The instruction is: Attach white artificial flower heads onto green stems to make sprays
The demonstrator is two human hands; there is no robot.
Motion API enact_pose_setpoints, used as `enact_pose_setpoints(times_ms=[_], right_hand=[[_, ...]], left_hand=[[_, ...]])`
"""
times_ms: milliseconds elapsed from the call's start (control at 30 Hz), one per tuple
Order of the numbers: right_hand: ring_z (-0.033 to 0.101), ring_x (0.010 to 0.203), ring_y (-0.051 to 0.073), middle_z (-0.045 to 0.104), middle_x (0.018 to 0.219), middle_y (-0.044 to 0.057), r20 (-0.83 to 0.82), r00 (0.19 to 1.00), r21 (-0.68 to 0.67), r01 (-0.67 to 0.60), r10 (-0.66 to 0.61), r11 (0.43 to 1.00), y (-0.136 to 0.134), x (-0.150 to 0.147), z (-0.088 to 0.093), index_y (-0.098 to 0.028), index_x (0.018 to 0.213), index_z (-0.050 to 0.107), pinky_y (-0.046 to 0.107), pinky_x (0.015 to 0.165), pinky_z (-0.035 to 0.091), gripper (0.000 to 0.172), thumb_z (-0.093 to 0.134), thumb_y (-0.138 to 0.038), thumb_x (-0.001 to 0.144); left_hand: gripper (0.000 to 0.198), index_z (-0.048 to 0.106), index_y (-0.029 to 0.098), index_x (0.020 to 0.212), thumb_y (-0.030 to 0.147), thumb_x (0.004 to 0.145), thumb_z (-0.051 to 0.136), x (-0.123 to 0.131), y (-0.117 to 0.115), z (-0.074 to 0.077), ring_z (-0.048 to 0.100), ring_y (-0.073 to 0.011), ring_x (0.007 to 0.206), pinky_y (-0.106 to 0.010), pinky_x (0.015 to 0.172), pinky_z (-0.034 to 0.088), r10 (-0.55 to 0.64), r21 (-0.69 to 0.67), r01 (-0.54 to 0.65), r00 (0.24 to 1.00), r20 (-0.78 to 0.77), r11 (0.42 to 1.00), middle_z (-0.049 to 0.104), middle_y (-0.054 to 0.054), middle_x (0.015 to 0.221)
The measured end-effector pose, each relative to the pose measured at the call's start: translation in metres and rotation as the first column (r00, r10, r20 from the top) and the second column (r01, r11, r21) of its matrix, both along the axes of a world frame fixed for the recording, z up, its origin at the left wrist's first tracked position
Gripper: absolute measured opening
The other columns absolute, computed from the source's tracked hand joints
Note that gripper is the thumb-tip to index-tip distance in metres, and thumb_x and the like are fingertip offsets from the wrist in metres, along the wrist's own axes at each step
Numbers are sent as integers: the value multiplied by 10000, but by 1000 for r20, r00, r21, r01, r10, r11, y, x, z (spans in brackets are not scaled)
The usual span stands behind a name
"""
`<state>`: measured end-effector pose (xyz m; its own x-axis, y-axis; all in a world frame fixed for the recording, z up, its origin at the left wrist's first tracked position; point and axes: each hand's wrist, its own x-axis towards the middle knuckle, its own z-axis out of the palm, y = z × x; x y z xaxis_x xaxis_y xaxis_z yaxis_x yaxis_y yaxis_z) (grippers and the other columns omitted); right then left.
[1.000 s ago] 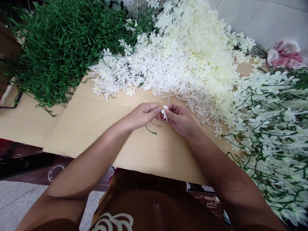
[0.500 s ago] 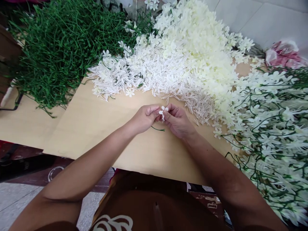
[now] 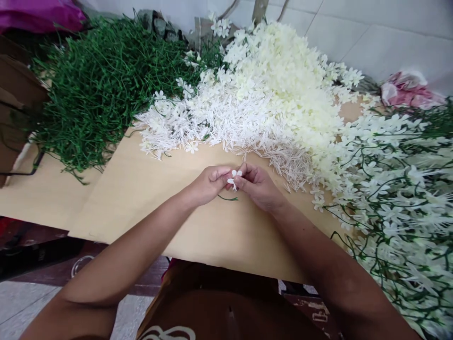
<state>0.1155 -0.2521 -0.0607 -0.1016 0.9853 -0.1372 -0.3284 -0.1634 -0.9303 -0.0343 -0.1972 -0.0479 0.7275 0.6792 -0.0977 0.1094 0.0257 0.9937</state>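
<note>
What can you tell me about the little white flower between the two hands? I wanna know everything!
The little white flower has smooth, rounded petals and thin white strands hanging below them. It looks artificial, but I can't tell its exact material. The right hand pinches it above the tan board. The left hand is right beside it, with a green stem poking out underneath. Fingers hide part of the flower, so I can't see whether the stem joins it.

Magenta bundle [image 3: 42, 15] at upper left, brown box [image 3: 21, 80] at left edge, crumpled pink-white bag [image 3: 406, 92] beside tiled wall [image 3: 396, 47]
</note>
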Motion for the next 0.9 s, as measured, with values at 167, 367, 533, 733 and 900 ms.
enact_pose_setpoints(times_ms=[167,367,533,733,900], right_hand=[[608,608,104,655,627,-37,-38,995,-30,95,-96,995,-1,4,2,-201,681,566,256,623,468,398,862,-449,583],[592,589,103,627,604,-45,1,992,11,127,-127,992,-1,9,0,-203,680,583,268,642,472,364,859,-427,601],[596,591,102,646,617,-35,4,996,1,85,-85,996,-1,6,-4,-198,675,577,264,638,470,375,857,-437,605],[593,587,90,645,603,-39,13,998,-3,59,-59,998,1,-1,-2,-187,667,581,241,604,459,385,847,-459,609],[598,590,67,676,619,-46,-124,988,-23,85,-87,996,-2,-8,-8,-185,663,585,228,651,473,363,868,-404,601]], left_hand=[[518,552,157,655,657,792,540,0,5,1,467,-114,653,-237,633,395,-21,42,23,999,-40,999,532,2,651],[505,614,151,745,647,802,544,-1,6,-1,543,-138,749,-241,688,436,-48,13,48,998,-43,999,610,-33,737],[553,522,162,623,698,752,564,1,4,-3,442,-104,615,-227,592,366,3,-1,-3,999,-33,1000,495,21,609],[591,490,161,619,736,696,599,-1,5,-6,398,-95,597,-230,574,333,10,-82,-8,1000,25,997,466,29,606],[580,467,166,597,719,706,606,-3,7,-4,369,-82,562,-212,530,294,-27,-99,28,1000,11,995,429,42,563]])
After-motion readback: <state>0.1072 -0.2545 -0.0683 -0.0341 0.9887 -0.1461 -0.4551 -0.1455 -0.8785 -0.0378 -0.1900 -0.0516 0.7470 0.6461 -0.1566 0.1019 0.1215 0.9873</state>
